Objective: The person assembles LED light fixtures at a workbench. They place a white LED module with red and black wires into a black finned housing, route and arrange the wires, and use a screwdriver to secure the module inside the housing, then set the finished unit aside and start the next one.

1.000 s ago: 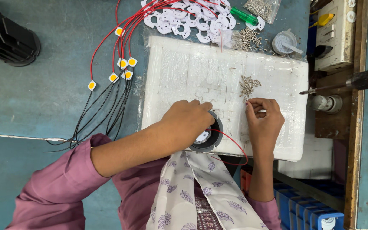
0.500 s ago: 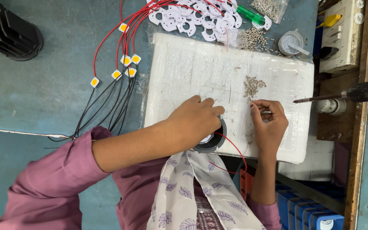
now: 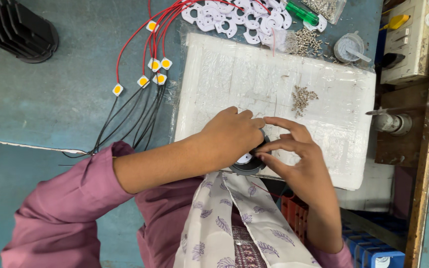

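Note:
My left hand (image 3: 232, 136) lies curled over a round black part with a white centre (image 3: 247, 162) at the near edge of a white plastic-wrapped foam pad (image 3: 254, 79), holding it down. My right hand (image 3: 296, 154) has its fingers pinched together at the part's right rim, touching it; whether a small screw sits between the fingertips is hidden. A little heap of small metal screws (image 3: 303, 97) rests on the pad beyond my right hand. A thin red wire (image 3: 266, 190) trails from the part toward my lap.
Small square yellow chips on red and black wires (image 3: 154, 69) fan out left of the pad. White ring-shaped pieces (image 3: 234, 17), a green-handled tool (image 3: 304, 12), more screws (image 3: 306, 42) and a small tub (image 3: 348, 48) lie at the back. A black finned part (image 3: 16, 30) sits far left; a switch box (image 3: 410, 42) stands right.
My right hand has come left from near the screw heap to the black round part and now pinches at its rim. My left hand stays on the part.

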### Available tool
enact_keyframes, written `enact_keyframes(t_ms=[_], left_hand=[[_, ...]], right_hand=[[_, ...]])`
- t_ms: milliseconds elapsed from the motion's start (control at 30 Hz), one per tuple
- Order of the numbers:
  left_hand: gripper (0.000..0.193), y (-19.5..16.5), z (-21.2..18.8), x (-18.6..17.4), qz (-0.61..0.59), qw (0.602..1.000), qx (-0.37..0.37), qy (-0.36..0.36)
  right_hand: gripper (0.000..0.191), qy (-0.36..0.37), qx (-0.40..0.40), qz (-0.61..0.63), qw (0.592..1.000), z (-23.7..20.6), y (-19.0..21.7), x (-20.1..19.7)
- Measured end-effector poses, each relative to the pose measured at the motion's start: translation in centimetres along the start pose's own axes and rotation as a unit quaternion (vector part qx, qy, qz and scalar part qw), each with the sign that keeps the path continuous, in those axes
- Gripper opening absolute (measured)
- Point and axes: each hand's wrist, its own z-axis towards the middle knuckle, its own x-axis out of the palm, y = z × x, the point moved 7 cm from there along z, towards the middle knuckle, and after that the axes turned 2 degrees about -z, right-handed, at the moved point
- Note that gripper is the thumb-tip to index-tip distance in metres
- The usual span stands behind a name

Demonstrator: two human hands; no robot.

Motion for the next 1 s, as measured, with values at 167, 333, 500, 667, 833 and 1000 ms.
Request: enact_keyframes(t_ms=[167,333,500,667,833,1000], left_hand=[[0.005,0.5,0.3,0.8,-0.029,0.999,-0.014,0.000],[0.008,0.8,0.7,1.3,-0.049,0.999,-0.020,0.002],[0.011,1.1,1.1,1.7,-0.074,0.996,-0.038,0.031],[0.008,1.2,1.5,2.1,-0.074,0.995,-0.036,0.047],[0.017,1.5,1.9,2.4,-0.063,0.996,-0.045,0.046],[0.012,1.5,1.9,2.4,-0.049,0.997,-0.033,0.043]], right_hand=[[0.019,0.008,-0.061,-0.101,0.993,1.0,1.9,1.0],[0.017,0.040,-0.038,-0.094,0.994,1.6,0.9,1.3],[0.019,0.061,-0.022,-0.086,0.994,1.9,0.2,1.5],[0.020,0.070,-0.035,-0.084,0.993,1.9,0.6,1.5],[0.021,0.085,-0.031,-0.067,0.994,2.1,1.0,1.7],[0.031,0.030,-0.107,-0.077,0.991,0.7,0.8,-1.2]])
